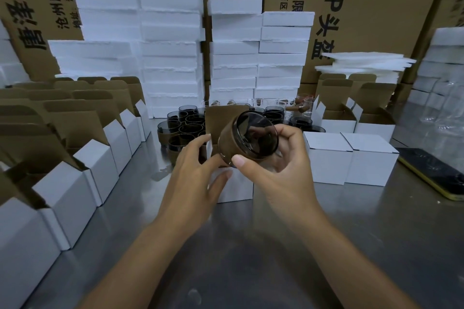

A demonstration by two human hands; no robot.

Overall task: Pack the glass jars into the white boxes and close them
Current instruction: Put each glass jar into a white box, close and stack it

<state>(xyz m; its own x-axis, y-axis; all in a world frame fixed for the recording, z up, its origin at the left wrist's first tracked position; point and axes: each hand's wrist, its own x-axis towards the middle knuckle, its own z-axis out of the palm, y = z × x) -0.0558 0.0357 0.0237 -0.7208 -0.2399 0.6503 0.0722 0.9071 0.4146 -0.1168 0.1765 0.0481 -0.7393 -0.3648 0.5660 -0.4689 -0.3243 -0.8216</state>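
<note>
Right hand fingers: thumb tip [239,159] and curled fingers pinch the jar's rim from opposite sides.
Right hand [281,165]: grips one smoky glass jar [248,135], held in the air just above the open white box [236,188].
Left hand [193,168]: steadies that box, with fingers at its top left edge and the thumb on its front face.
Jar direction: tilted, mouth facing up and right toward the camera, base down and left toward the box opening; the long axis is slanted.
Counts: one jar in hand; two closed white boxes [349,158] just to the right; two open ones behind them; at least six in the row of open boxes [98,160] on the left; the cluster of dark jars [185,123] is too crowded to count.
Surface: steel table [251,246], with a phone [437,175] at the right edge.
Room: stacked foam blocks [170,32] and printed brown cartons [371,7] behind.
</note>
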